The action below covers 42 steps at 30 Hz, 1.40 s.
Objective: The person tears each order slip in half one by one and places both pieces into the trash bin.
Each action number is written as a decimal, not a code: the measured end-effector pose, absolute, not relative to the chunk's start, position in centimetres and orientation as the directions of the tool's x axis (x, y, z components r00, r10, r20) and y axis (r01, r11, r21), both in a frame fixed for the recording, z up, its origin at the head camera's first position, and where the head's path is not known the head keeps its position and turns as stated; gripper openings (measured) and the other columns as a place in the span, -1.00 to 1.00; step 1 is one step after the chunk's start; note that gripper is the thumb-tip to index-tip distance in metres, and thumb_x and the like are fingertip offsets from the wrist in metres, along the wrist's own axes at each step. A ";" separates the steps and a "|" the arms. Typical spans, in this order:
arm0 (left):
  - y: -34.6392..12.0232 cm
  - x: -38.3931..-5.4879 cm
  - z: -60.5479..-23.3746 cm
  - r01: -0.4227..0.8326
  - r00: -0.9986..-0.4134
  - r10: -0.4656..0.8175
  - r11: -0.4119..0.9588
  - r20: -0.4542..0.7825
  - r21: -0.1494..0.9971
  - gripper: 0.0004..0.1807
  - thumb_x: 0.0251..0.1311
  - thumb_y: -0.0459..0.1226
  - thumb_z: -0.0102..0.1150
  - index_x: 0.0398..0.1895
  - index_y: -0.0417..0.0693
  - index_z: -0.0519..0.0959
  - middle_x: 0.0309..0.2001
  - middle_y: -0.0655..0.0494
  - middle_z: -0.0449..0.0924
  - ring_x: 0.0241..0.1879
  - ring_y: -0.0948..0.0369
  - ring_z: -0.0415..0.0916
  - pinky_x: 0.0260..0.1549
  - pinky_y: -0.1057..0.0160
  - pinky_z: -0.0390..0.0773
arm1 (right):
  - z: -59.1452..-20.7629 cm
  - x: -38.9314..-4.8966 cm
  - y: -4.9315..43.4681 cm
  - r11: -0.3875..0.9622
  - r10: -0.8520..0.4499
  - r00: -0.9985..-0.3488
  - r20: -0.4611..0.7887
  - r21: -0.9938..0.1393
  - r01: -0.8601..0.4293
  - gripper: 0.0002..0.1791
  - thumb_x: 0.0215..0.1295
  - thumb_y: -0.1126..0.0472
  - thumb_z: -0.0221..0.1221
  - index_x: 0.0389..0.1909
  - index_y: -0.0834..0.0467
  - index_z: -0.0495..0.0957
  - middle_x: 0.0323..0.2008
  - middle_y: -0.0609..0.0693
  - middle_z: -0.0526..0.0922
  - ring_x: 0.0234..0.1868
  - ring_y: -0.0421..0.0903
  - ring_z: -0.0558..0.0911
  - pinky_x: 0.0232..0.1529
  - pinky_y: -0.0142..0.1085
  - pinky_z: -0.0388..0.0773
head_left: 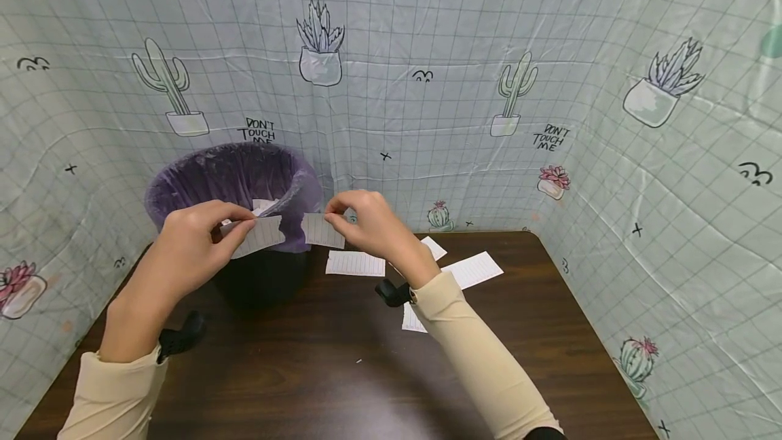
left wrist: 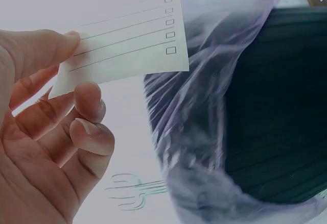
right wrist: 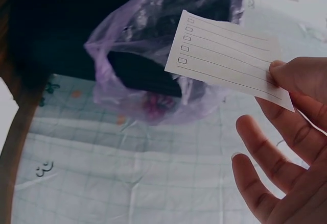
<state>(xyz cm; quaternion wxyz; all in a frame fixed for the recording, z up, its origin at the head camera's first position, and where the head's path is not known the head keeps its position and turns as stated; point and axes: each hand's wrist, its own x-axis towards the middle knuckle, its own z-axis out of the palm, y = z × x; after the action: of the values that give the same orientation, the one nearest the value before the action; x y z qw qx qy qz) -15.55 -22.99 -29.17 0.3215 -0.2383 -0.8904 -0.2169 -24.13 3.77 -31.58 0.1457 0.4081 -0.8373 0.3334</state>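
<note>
In the head view my left hand point(head_left: 194, 240) pinches a torn piece of lined paper point(head_left: 259, 236) between thumb and forefinger, in front of the bin. The left wrist view shows small checkboxes along this piece's point(left wrist: 138, 45) edge. My right hand point(head_left: 373, 223) pinches another lined piece point(head_left: 319, 231) by its corner, a short gap away from the first. Checkboxes also line this second piece point(right wrist: 219, 55) in the right wrist view. Behind both pieces stands a black bin point(head_left: 263, 277) with a purple bag point(head_left: 244, 168) folded over its rim. White paper point(head_left: 263, 206) shows inside it.
Several lined paper pieces lie on the dark wooden table point(head_left: 293, 372), one flat strip point(head_left: 356, 263) near the bin and another point(head_left: 473, 270) further right. A tiny scrap point(head_left: 358, 360) lies nearer the front. A cactus-print sheet point(head_left: 391, 87) surrounds the table's back and sides.
</note>
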 end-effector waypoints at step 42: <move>-27.9 -17.0 -24.3 0.434 -0.681 0.167 0.877 0.713 0.209 -0.92 0.21 -0.37 0.39 -0.26 -0.19 0.76 -0.52 0.00 0.59 -0.59 0.44 0.14 -0.58 0.44 0.12 | -24.7 -25.4 -2.4 0.382 -0.615 -0.600 0.512 -0.472 -0.795 -0.84 0.50 0.24 0.18 -0.13 0.20 0.70 -0.20 -0.01 0.77 -0.20 -0.21 0.67 -0.02 -0.46 0.54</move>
<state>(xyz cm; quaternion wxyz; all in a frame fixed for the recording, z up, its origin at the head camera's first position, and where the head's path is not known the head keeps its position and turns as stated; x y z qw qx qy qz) -17.03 -27.90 -24.31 0.3630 -0.1672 -0.8981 -0.1838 -25.40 -2.40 -24.70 0.1270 0.4290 -0.8215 0.3535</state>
